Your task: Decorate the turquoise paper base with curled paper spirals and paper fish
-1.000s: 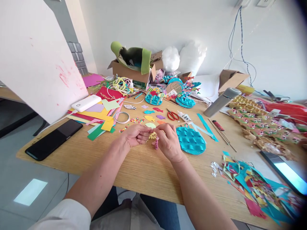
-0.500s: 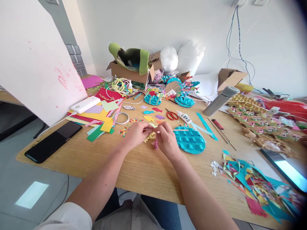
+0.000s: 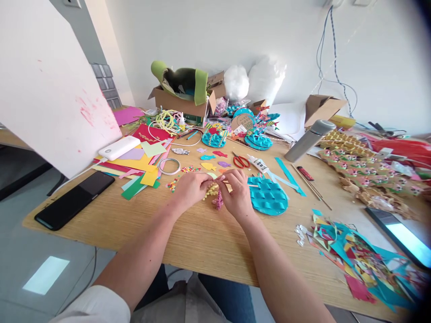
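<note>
My left hand (image 3: 193, 188) and my right hand (image 3: 236, 190) meet fingertip to fingertip above the table. A thin pale strip (image 3: 252, 185) runs out from the pinched fingers of my right hand, over the edge of a round blue woven paper piece (image 3: 269, 196). The fingers of my left hand are pinched too; what they hold is too small to make out. Below the hands lie yellow curled bits (image 3: 210, 193) and a pink curly piece (image 3: 218, 201). Paper fish, one of them yellow (image 3: 208, 166), lie just beyond.
Red scissors (image 3: 241, 160), a glue bottle (image 3: 258, 163) and a grey flask (image 3: 310, 140) stand or lie behind the woven piece. Coloured paper (image 3: 141, 161) and a black phone (image 3: 74, 200) are at left, paper scraps (image 3: 360, 255) and a lit phone (image 3: 400, 237) at right.
The fingers of my right hand have shifted and spread somewhat, and the pale strip has moved slightly left and down. My left hand has hardly moved.
</note>
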`<state>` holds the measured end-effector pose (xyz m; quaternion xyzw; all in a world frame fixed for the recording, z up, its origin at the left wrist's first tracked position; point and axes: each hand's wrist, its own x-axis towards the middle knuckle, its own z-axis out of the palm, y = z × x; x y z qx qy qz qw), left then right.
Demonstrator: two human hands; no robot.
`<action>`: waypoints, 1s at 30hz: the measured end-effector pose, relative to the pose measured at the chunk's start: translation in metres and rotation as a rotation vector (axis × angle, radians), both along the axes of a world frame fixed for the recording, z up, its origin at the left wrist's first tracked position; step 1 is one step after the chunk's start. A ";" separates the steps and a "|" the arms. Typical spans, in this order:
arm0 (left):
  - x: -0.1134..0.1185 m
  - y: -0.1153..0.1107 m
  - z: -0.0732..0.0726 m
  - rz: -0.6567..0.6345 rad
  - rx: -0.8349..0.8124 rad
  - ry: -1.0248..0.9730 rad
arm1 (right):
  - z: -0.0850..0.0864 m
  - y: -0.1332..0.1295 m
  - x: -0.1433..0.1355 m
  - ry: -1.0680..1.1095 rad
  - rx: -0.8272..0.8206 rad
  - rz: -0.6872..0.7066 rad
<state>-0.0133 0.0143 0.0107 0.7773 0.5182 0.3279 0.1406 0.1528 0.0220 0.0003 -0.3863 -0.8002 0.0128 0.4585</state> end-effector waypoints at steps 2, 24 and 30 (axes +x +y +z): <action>0.001 -0.001 0.002 0.014 -0.046 -0.004 | -0.001 0.000 0.000 -0.016 0.018 0.010; -0.014 0.008 0.002 -0.197 -0.778 -0.887 | -0.006 -0.004 0.001 -0.271 0.219 0.098; -0.004 0.004 -0.004 -0.151 -0.257 -0.459 | -0.006 -0.003 0.000 -0.111 0.066 0.062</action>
